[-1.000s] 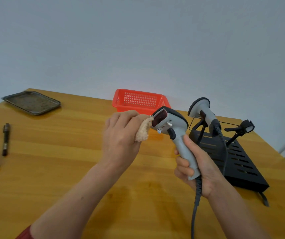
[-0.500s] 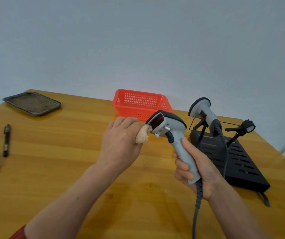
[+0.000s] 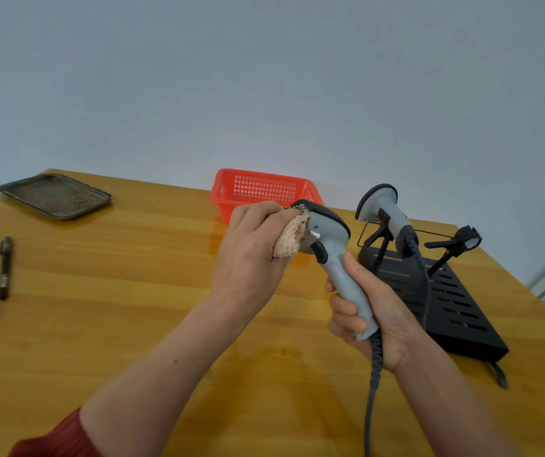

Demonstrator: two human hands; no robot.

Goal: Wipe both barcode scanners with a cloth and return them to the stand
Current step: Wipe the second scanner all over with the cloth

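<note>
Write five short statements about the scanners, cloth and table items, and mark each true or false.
1. The right hand grips the held scanner by its handle. True.
2. The left hand presses a cloth against that scanner's head. True.
3. Both scanners rest on the stand. False: only the second scanner does.
4. The red basket sits at the table's near edge. False: it is at the far edge, by the wall.
5. A pen lies on the table, left of the hands. True.

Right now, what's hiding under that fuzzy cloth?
The front of the grey scanner, which the right hand grips by its handle. The left hand presses the cloth there, so that front face is hidden.
</note>
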